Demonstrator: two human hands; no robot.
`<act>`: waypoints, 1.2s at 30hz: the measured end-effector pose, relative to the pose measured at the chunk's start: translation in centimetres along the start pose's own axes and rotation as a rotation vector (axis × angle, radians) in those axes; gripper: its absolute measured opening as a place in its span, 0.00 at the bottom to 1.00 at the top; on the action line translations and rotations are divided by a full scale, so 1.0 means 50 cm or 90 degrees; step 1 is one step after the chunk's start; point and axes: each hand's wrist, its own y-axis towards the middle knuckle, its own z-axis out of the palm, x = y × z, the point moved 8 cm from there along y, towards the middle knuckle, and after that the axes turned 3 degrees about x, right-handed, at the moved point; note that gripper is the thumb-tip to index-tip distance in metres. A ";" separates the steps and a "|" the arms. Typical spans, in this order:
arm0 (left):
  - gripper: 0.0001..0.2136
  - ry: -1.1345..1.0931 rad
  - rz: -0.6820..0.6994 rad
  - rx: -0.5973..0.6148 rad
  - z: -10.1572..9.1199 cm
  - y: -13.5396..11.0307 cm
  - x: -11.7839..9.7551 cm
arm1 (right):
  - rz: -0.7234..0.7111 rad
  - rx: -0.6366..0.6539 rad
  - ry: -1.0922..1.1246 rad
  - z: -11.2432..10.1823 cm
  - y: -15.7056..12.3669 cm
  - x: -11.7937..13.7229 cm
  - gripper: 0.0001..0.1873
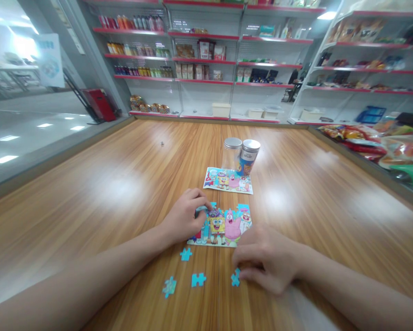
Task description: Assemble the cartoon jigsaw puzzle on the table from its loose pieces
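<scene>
"Curled fingers on that left hand (186, 216), see? What have they got?"

"They press on the top left part of the puzzle (223, 227). I can't tell if they pinch a piece."

"And the right hand (268, 259)?"

"It's low on the wooden table (89, 184), fingers bent and a bit apart. They're just by a blue puzzle piece (236, 277), but I can't tell if they touch it or hold it."

"Where's the puzzle?"

"Flat on the table, right between the hands. Its long side goes left to right. Three other blue pieces (198, 279) lie in front of it."

"What's behind it?"

"A picture card (227, 180), then a clear jar (231, 154) beside a blue tin (248, 156)."
</scene>
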 end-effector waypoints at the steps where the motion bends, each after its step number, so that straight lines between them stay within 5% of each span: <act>1: 0.11 0.006 0.005 0.001 0.001 -0.001 -0.001 | 0.005 -0.001 -0.008 0.001 0.000 -0.002 0.08; 10: 0.11 0.014 -0.002 -0.002 0.001 -0.001 -0.002 | -0.022 -0.055 -0.056 0.003 0.002 -0.016 0.05; 36: 0.11 0.009 -0.007 0.004 0.004 0.001 0.001 | 0.003 -0.004 -0.036 0.011 -0.001 -0.025 0.08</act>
